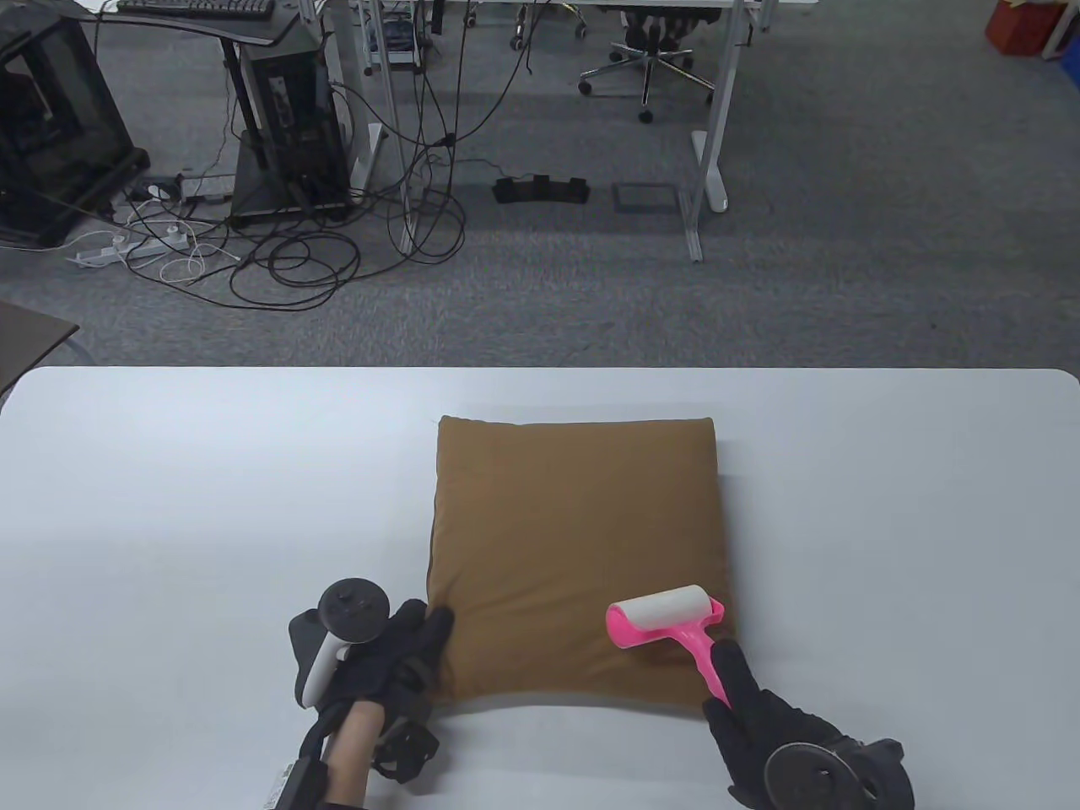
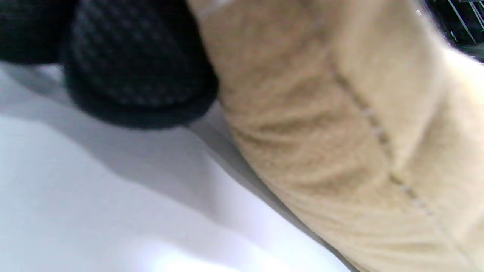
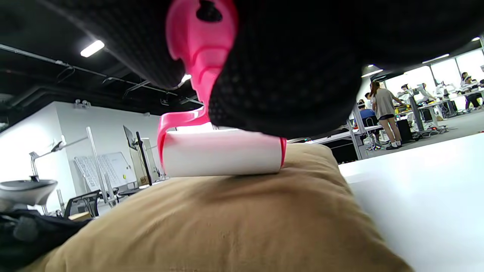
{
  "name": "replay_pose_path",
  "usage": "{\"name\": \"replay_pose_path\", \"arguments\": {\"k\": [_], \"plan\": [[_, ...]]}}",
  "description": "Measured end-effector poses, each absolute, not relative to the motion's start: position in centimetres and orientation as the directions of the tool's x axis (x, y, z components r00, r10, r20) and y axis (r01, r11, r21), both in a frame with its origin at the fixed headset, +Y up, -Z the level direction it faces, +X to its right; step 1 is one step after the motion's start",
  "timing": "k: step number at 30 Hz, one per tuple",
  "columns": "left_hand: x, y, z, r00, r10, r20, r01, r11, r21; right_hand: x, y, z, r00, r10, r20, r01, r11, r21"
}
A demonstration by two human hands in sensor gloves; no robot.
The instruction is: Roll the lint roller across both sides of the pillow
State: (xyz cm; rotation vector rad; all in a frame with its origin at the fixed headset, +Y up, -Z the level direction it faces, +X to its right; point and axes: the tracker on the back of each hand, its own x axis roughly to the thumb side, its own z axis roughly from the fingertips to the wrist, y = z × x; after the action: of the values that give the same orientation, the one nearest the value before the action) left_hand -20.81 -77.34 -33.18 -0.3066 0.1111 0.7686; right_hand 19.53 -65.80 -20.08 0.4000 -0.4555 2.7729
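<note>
A brown square pillow [image 1: 574,548] lies flat on the white table [image 1: 186,506]. My right hand [image 1: 759,717] grips the pink handle of a lint roller [image 1: 671,620], whose white roll rests on the pillow's near right corner. In the right wrist view the roller [image 3: 223,151] sits on the pillow [image 3: 227,223] under my gloved fingers [image 3: 287,75]. My left hand [image 1: 388,654] rests at the pillow's near left corner, its fingers touching that edge. In the left wrist view a gloved finger [image 2: 136,71] lies against the pillow's seamed side [image 2: 359,132].
The table's far edge [image 1: 540,369] runs across the middle of the table view. Beyond it is grey carpet with cables [image 1: 287,253], desk legs [image 1: 704,169] and an office chair [image 1: 650,59].
</note>
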Motion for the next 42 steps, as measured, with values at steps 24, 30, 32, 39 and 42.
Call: {"name": "replay_pose_path", "arguments": {"k": [24,30,32,39,42], "plan": [[-20.7,-77.3,-33.2,0.716,0.666,-0.209,-0.698,0.672,-0.248,10.2,-66.5,-35.7,-0.948,0.301,0.101,-0.315,-0.933,-0.176],[-20.7,-77.3,-33.2,0.715,0.665,-0.214,-0.698,0.667,-0.260,9.6,-66.5,-38.9,-0.938,0.344,0.042,-0.346,-0.926,-0.149],[-20.8,-77.4,-33.3,0.713,0.667,-0.219,-0.701,0.661,-0.268,9.3,-66.5,-39.7,-0.936,0.350,0.027,-0.351,-0.927,-0.132],[-20.8,-77.4,-33.4,0.705,0.672,-0.226,-0.708,0.649,-0.278,8.2,-66.6,-40.7,-0.924,0.381,0.044,-0.383,-0.921,-0.071],[-20.8,-77.3,-33.3,0.709,0.670,-0.223,-0.705,0.655,-0.274,8.2,-66.4,-40.1,-0.928,0.363,0.084,-0.368,-0.928,-0.055]]}}
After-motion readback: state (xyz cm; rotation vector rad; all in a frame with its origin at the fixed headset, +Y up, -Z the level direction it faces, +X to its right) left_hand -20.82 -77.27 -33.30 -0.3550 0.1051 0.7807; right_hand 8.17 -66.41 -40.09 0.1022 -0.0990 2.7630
